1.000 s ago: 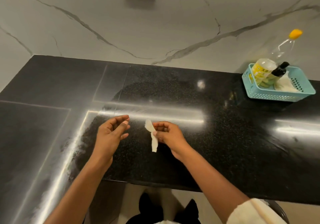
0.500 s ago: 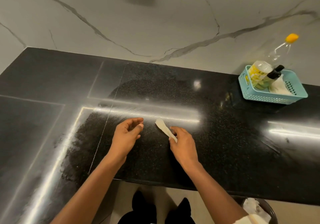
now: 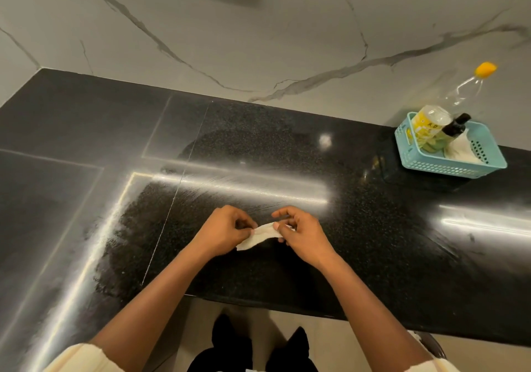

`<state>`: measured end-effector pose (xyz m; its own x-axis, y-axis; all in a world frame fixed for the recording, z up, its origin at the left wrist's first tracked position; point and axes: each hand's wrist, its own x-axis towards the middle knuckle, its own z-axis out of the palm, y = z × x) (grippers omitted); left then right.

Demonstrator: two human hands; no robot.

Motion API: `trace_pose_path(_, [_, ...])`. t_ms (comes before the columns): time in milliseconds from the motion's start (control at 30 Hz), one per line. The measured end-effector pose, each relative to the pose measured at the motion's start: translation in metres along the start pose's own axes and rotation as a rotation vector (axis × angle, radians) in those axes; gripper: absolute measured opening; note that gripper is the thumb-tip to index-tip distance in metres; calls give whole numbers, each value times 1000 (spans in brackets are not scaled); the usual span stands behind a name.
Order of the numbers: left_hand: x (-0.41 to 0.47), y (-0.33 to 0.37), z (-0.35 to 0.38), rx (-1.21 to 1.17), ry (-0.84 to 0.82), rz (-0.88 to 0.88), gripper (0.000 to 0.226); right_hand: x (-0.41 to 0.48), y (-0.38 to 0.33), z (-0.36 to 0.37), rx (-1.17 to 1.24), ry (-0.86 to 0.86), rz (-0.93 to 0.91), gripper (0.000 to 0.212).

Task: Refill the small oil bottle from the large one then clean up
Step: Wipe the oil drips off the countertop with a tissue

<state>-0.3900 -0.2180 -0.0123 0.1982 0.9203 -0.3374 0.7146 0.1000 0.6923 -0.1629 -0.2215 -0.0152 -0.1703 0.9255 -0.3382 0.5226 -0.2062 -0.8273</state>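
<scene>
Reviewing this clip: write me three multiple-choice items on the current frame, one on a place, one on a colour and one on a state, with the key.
1. Where are the large oil bottle and the small oil bottle?
A. On the floor
B. In the turquoise basket
C. In a sink

2. What colour is the large bottle's cap?
A. Red
B. Black
C. Yellow

3. How is the white paper scrap held?
A. The left hand and the right hand both pinch it
B. One hand alone grips it
C. It lies free, untouched

Key:
1 B: both bottles lean inside the basket at far right.
2 C: the cap on top of the clear neck is yellow.
3 A: fingers of each hand close on one end of the scrap.
</scene>
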Motion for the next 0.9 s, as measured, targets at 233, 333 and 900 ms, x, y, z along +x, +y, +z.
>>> trace_pose_path(233, [-9,-18,10,-42,177,-105,31,-24,6,30,-704,259,-442,32])
trace_pose_path(333, [-14,-23,2,-154,333,-130,29,-34,7,65,-797,97,-338,62])
trace_pose_path(900, [-55,-77,-74,-609,727,-257,22,-13,-46,196,-945,-559,-713,99])
